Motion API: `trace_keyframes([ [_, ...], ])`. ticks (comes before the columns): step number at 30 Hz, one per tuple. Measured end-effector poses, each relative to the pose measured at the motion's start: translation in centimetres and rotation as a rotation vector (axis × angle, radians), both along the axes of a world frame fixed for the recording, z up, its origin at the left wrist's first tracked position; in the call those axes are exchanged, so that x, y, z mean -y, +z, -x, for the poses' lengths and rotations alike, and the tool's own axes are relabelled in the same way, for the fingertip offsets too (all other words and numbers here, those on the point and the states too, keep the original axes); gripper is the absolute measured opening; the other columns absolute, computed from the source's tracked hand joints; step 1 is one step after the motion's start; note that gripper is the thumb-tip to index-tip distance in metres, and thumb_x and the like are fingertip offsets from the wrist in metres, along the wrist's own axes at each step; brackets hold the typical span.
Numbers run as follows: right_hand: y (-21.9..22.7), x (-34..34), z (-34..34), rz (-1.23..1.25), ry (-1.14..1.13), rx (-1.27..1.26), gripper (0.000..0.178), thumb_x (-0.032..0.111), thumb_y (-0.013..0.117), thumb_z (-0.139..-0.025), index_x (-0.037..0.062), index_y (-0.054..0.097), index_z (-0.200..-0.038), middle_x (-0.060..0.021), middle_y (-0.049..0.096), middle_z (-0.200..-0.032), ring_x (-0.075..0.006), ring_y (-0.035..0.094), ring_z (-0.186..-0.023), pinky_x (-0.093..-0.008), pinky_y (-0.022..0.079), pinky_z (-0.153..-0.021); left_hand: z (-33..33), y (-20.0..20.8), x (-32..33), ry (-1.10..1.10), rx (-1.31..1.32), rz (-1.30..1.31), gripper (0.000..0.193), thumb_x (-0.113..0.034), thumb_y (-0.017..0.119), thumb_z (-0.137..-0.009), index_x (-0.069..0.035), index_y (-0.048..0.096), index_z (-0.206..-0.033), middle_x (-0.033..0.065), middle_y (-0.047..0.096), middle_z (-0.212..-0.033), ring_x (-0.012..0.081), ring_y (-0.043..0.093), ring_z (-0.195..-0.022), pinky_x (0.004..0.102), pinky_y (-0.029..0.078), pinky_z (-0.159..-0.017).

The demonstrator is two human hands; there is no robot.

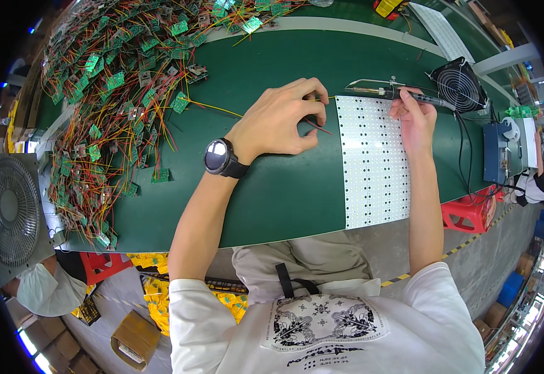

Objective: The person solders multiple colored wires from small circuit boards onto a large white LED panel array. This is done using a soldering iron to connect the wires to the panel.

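My left hand (282, 118), with a watch (222, 157) on its wrist, curls over the green bench at the left edge of a white LED panel (375, 162). Thin wires are in its fingers: a yellow wire (214, 108) runs in from a small green circuit board (180, 102), and a red wire (320, 128) sticks out below the fingertips. My right hand (416, 118) grips a soldering iron (381, 93) by its dark handle, above the panel's far right part. The iron's tip points left, just beyond the panel's far edge, apart from the wires.
Tangled circuit boards with red and yellow wires (122, 106) cover the bench's left side. A black fan (461, 87) stands at the right, near a blue box-shaped unit (496, 153) and cables. Below are a red stool (471, 212) and a cardboard box (136, 340). Other people sit at both sides.
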State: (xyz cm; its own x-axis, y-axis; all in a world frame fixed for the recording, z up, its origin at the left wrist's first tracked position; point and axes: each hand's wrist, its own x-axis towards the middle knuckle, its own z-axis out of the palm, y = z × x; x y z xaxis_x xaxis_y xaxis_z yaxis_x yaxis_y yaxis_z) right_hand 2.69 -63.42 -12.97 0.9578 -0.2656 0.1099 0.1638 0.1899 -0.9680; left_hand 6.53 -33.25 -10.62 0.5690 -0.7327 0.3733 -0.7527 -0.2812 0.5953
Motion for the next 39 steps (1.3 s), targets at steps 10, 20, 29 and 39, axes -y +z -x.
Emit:
trace_keyframes([
  [10, -0.1, 0.4, -0.3, -0.047, -0.067, -0.054, 0.013, 0.013, 0.069, -0.091, 0.0014, 0.067, -0.097, -0.0085, 0.068, -0.075, -0.0139, 0.061, -0.059, -0.0258, 0.049, -0.055, -0.5, -0.6, 0.9, 0.134, 0.355, 0.094, 0.007, -0.007, 0.068, -0.082, -0.004, 0.063, -0.087, 0.0063, 0.061, -0.103, 0.0253, 0.061, -0.092, 0.0368, 0.047, -0.084],
  [20, -0.3, 0.2, -0.1, -0.044, -0.061, -0.020, 0.018, 0.008, 0.069, -0.088, -0.0030, 0.066, -0.102, -0.0118, 0.068, -0.076, -0.0165, 0.063, -0.059, -0.0257, 0.047, -0.055, 1.2, -2.3, 3.3, 0.338, 0.263, 0.133, 0.008, -0.006, 0.067, -0.085, -0.004, 0.061, -0.090, 0.0069, 0.061, -0.087, 0.0280, 0.058, -0.079, 0.0373, 0.046, -0.075],
  [29, 0.0, -0.2, 0.6, 0.154, 0.034, 0.028, 0.019, 0.004, 0.065, -0.088, -0.0062, 0.064, -0.104, -0.0130, 0.067, -0.078, -0.0173, 0.063, -0.061, -0.0274, 0.048, -0.057, 1.0, -2.4, 3.2, 0.380, 0.281, 0.075, 0.006, -0.008, 0.068, -0.084, -0.005, 0.063, -0.086, 0.0051, 0.059, -0.083, 0.0263, 0.057, -0.074, 0.0365, 0.046, -0.069],
  [39, -0.2, 0.2, 0.5, 0.149, 0.109, 0.025, 0.021, 0.005, 0.066, -0.088, -0.0060, 0.063, -0.106, -0.0120, 0.067, -0.080, -0.0164, 0.062, -0.064, -0.0282, 0.048, -0.060, 0.8, -2.6, 3.3, 0.386, 0.289, 0.071, 0.005, -0.008, 0.068, -0.083, -0.005, 0.064, -0.084, 0.0049, 0.059, -0.082, 0.0251, 0.057, -0.073, 0.0363, 0.045, -0.070],
])
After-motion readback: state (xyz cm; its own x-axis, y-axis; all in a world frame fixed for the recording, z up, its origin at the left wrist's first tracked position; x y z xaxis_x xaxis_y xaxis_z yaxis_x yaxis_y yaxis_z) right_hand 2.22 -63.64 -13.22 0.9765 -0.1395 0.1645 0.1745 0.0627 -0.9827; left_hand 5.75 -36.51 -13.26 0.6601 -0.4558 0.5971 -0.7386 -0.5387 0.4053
